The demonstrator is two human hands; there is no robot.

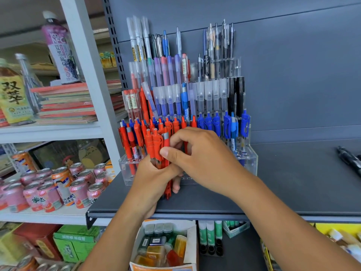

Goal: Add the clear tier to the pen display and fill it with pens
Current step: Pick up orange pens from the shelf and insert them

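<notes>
A stepped clear acrylic pen display stands on the dark grey shelf, its rows packed with red, blue, purple, clear and black pens. The lowest front tier holds red pens at its left end and blue pens at its right. My left hand grips a bundle of red pens upright in front of that tier. My right hand reaches over from the right and pinches one pen in the bundle with thumb and fingers. The middle of the front tier is hidden behind my hands.
Two black pens lie on the shelf at the far right. White shelving to the left holds drink cans, bottles and stacked notebooks. Below the shelf edge sit a box of small items and glue sticks.
</notes>
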